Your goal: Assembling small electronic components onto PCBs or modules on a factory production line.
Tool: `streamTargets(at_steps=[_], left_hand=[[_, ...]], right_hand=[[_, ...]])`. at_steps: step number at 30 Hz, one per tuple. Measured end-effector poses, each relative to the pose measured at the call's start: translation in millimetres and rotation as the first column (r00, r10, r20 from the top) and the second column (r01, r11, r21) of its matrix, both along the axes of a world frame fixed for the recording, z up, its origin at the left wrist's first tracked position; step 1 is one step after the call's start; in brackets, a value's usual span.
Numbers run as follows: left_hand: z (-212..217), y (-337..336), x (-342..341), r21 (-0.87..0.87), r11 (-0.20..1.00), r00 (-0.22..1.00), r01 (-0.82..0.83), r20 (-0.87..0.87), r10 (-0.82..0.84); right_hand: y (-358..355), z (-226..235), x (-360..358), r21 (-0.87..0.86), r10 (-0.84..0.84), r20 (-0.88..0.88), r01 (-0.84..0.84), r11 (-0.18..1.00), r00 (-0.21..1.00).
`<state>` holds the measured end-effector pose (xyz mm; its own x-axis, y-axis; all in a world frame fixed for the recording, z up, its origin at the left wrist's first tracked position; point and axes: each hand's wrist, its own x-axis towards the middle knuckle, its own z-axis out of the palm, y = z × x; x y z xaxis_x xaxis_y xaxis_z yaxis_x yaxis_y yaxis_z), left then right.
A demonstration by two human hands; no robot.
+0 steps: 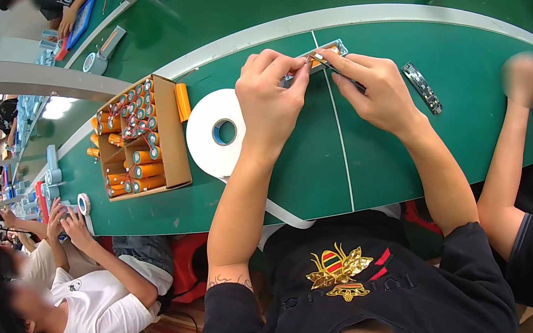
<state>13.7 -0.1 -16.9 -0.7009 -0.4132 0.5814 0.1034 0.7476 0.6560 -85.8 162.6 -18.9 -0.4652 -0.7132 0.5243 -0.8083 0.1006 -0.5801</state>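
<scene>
Assembly (337, 47), orange and grey, is partly hidden by the left hand (271, 92) pinching its near end over the green table (315, 154); the right hand (381, 92) clasps a dark tool (349, 80), tip indistinct.

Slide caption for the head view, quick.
Above a green table, the left hand and right hand, slim dark tool in the latter, meet at a small assembly near a white roll.

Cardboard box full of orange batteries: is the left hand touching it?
Apart. The head view shows green tabletop between the left hand and the cardboard box, with the white roll lying beside the box.
</scene>
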Motion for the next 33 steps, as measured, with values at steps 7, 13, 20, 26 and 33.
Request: streamTargets(at_steps=[7,13,20,26,33], left_hand=[[5,1,0,-0.021,1.0,0.996,-0.005,0.086,0.007],[2,3,-1,-0.044,0.999,0.998,-0.016,0.064,0.019],[3,2,-2,-0.124,0.992,0.997,-0.02,0.069,0.029],[3,2,-2,-0.147,0.989,0.995,-0.011,0.098,0.026],[1,1,-3,-0.145,0.989,0.997,-0.02,0.071,0.031]], right_hand=[[-1,6,9,0.063,-0.094,-0.276,0.115,0.991,0.957],[0,7,14,0.11,-0.13,-0.323,0.173,0.979,0.937],[3,7,1,0.021,0.049,0.116,-0.052,0.998,0.992],[2,3,0,0.055,0.03,0.034,-0.032,0.998,0.999],[0,3,5,0.13,-0.059,-0.201,0.087,0.988,0.978]])
